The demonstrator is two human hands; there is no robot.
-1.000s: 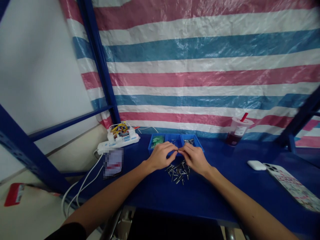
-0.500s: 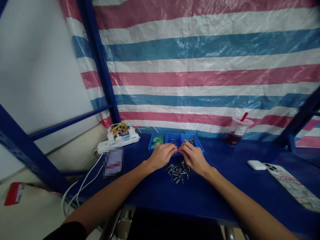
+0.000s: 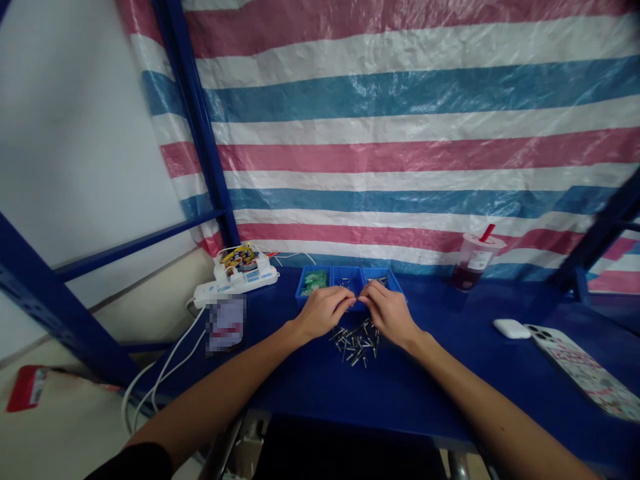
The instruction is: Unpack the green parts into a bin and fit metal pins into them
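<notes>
My left hand (image 3: 324,310) and my right hand (image 3: 386,309) face each other over the front edge of a blue three-part tray (image 3: 299,298), their fingertips a small gap apart. Each has thumb and fingers pinched together; whatever they hold is too small to make out. Green pieces (image 3: 315,281) fill the tray's left compartment. A few thin metal bits (image 3: 345,283) show in the middle one, and small metal parts (image 3: 383,281) lie in the right one, partly hidden by my right hand. Just below the hands, a loose pile of small metal pins (image 3: 356,345) is spread on the blue tabletop (image 3: 310,387).
A white power strip (image 3: 235,285) with cables and a pixelated flat object (image 3: 226,325) are on the left. At right stand a lidded drink cup (image 3: 473,263) with a red straw, a white earbud case (image 3: 511,329) and a phone (image 3: 580,367). Striped sheeting (image 3: 375,160) hangs behind.
My fingertips, nearly touching half a second ago, are now slightly farther apart. The pile and tray look the same; the view has shifted a little.
</notes>
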